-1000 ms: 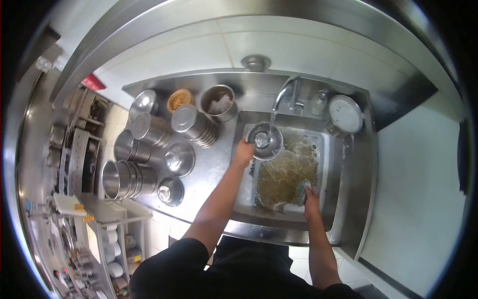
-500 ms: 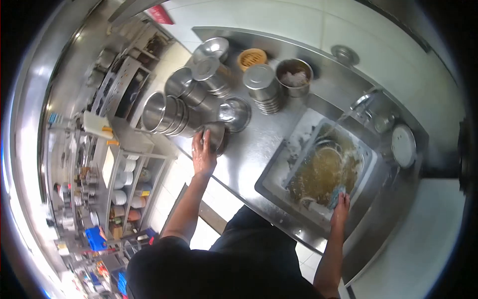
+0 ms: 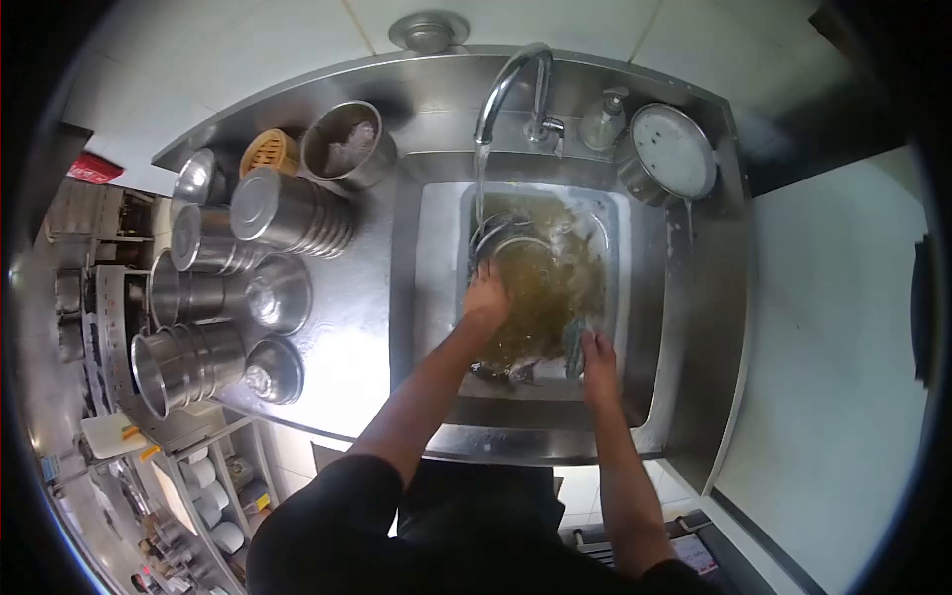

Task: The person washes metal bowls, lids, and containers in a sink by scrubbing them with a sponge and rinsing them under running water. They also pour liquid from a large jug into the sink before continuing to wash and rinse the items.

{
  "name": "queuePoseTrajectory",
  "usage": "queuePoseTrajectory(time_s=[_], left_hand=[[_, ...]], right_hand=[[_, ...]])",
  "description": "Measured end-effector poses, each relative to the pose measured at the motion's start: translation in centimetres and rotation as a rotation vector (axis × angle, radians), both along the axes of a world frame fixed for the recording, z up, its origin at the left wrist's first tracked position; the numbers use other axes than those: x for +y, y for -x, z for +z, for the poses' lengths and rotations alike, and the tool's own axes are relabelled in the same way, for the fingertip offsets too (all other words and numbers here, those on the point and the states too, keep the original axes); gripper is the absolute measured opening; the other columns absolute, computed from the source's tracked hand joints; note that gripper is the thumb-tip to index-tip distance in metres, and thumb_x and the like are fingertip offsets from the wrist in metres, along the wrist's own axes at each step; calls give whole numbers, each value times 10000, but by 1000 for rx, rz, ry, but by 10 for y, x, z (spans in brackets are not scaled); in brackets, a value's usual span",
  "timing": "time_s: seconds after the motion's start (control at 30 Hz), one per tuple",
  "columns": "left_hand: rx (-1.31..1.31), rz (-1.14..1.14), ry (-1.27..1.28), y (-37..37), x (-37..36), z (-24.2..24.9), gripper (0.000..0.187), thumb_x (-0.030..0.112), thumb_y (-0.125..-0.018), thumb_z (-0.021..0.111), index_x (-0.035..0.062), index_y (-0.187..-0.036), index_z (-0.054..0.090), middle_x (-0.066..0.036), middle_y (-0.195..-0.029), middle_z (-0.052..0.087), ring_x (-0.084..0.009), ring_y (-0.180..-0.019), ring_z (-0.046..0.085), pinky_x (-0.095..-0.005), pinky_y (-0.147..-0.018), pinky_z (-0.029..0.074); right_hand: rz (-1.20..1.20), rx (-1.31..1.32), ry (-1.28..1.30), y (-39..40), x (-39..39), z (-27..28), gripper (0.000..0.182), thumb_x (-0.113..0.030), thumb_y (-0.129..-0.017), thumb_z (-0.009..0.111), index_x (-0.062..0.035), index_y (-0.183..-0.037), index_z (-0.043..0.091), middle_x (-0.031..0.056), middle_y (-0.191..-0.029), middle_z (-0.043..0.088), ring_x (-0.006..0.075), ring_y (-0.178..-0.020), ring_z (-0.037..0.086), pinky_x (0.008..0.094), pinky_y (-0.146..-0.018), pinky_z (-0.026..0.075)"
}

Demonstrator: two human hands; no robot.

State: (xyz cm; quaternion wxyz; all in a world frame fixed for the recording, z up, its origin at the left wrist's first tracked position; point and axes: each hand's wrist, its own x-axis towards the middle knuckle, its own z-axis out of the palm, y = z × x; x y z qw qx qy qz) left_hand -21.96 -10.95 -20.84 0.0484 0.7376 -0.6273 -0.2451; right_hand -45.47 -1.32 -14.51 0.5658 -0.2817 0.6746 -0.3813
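My left hand (image 3: pixel 488 296) reaches into the murky, yellowish water (image 3: pixel 535 288) of the sink, over a round metal vessel (image 3: pixel 511 243) that lies partly under the surface. Its fingers dip at the water and what they touch is hidden. At the right side of the water my right hand (image 3: pixel 598 355) grips a greenish scrubber (image 3: pixel 574 347). Water runs from the curved faucet (image 3: pixel 540 89) into the sink (image 3: pixel 405 297).
Stacked steel pots (image 3: pixel 188 367) and lidded containers (image 3: pixel 288 210) crowd the left counter, with a bamboo steamer (image 3: pixel 268 152) and a pot of pale contents (image 3: pixel 349 147). Right of the faucet are a soap dispenser (image 3: pixel 602 121) and a pot of whitish liquid (image 3: pixel 674 154).
The view has turned toward the sink. My left hand has left the small metal bowl on the counter and moved into the water. My right hand still has the scrubber.
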Motion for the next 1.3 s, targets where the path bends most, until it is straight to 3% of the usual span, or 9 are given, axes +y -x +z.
queuePoseTrajectory(time_s=[0.3,0.57,0.7,0.83,0.9,0.97,1.03,1.17,1.3], left_hand=[[-97,-39,-155,2,-68,-66,382,150,-952,532,25,-1313,542,-175,-1068,734,-365,-1013,712,-453,-901,567],[-39,-266,151,-6,-57,57,585,88,-899,537,50,-1476,449,-232,-1365,577,-387,-1093,667,-472,-934,542],[322,75,185,-35,-57,115,514,135,-966,532,146,-1478,486,-224,-1325,619,-409,-1179,623,-448,-989,507],[838,320,119,-52,-59,87,450,270,-1056,506,135,-1485,489,-223,-1284,658,-370,-1212,628,-411,-940,526],[1014,434,-37,-50,-51,125,458,298,-1066,497,121,-1488,483,-212,-1290,660,-358,-1205,635,-397,-920,535],[546,208,147,-98,-61,69,435,314,-1083,460,54,-1428,514,-179,-1185,682,-287,-1069,687,-370,-869,568],[810,508,-174,-95,-55,164,449,358,-1074,481,66,-1409,544,-196,-1183,697,-317,-1104,672,-392,-910,539],[1046,393,-138,-89,-47,83,446,389,-1054,515,56,-1345,577,-147,-1147,685,-316,-1014,679,-515,-748,607],[1027,625,-224,-78,-40,108,377,325,-1044,516,69,-1312,585,-136,-1147,650,-283,-933,679,-456,-644,628]], right_hand=[[-48,77,-82,15,34,18,306,-262,-1024,586,1,-1179,600,33,-1050,619,139,-976,543,289,-906,435],[-248,-115,-77,-10,-5,44,651,-266,-966,612,84,-1475,406,138,-1445,526,211,-1350,465,317,-1152,302],[-5,-101,295,-62,-72,43,386,-202,-946,634,-35,-1289,574,134,-1219,622,242,-1169,571,351,-1025,419],[144,602,752,-150,-162,48,292,-160,-913,657,-36,-1174,620,202,-1163,631,403,-1087,607,453,-917,499],[397,592,503,-180,-169,42,352,-186,-870,692,-39,-1180,613,200,-1241,615,412,-1101,602,458,-967,474],[752,658,516,-186,-160,39,354,-176,-835,694,-57,-1165,652,168,-1233,635,372,-1086,618,445,-1009,457],[1198,852,577,-162,-149,54,335,-172,-826,690,-64,-1143,673,154,-1215,649,360,-1083,618,438,-1028,448],[670,1209,835,-165,-171,39,267,-235,-821,688,-159,-1075,721,112,-1192,674,346,-1126,603,444,-1010,461],[1100,563,238,-167,-139,107,313,-297,-916,591,-99,-1138,688,129,-1214,684,379,-1186,605,513,-985,471]])
